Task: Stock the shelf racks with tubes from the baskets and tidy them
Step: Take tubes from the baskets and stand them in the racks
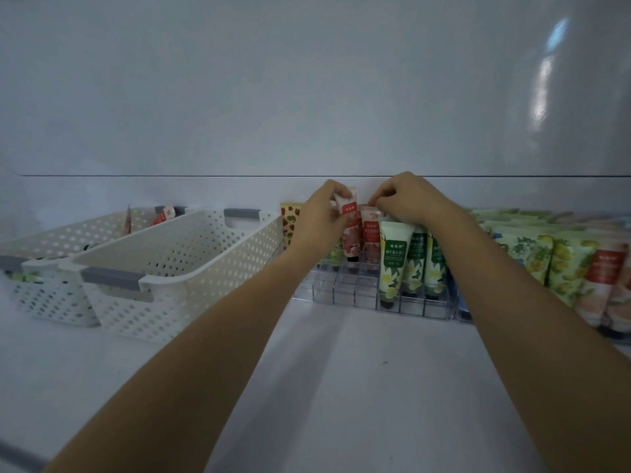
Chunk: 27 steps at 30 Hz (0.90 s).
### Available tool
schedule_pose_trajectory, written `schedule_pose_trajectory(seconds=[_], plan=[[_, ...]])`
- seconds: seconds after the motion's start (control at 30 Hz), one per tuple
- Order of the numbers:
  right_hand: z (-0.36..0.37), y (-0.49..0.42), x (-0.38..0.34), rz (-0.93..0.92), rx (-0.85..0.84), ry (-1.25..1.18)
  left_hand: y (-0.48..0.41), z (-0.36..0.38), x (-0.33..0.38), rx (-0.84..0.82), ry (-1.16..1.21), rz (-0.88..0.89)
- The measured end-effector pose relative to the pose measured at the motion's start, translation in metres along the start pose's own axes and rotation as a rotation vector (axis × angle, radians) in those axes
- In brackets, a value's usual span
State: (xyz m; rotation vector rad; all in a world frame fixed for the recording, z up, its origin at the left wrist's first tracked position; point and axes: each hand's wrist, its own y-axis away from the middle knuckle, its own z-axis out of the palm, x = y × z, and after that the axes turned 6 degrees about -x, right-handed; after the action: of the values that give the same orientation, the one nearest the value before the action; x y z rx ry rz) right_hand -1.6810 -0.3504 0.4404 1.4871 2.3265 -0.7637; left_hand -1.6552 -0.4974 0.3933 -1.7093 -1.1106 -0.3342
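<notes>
A clear acrylic rack [345,295] with square cells stands on the white shelf. My left hand [319,218] grips a pink floral tube with a red label [349,230], its cap down over a back cell of the rack. My right hand [408,199] pinches the top of a second pink tube [370,233] standing just to the right. Three green flower tubes [392,261] stand upright in the front cells. A strawberry-print tube [289,223] stands at the rack's back left.
Two white perforated baskets [177,268] with grey handles sit to the left; the far one [61,240] holds a few tubes. On the right, another rack is packed with yellow-green and pink tubes [560,264]. A white back wall rises behind.
</notes>
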Motion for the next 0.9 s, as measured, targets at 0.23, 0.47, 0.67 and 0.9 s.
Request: schedule_pose_trajectory(seconds=[0.23, 0.47, 0.67, 0.9], plan=[[0.001, -0.002, 0.002, -0.023, 0.002, 0.011, 0.009, 0.008, -0.01, -0.15, -0.233, -0.013], [-0.001, 0.0, -0.001, -0.057, 0.093, 0.02, -0.002, -0.018, 0.004, -0.261, -0.456, 0.052], [0.007, 0.013, -0.031, -0.24, 0.156, 0.104, -0.032, -0.093, 0.021, -0.237, -0.79, 0.078], [0.041, 0.026, -0.098, -0.523, -0.041, 0.22, -0.025, -0.217, -0.006, -0.303, -0.986, -0.106]])
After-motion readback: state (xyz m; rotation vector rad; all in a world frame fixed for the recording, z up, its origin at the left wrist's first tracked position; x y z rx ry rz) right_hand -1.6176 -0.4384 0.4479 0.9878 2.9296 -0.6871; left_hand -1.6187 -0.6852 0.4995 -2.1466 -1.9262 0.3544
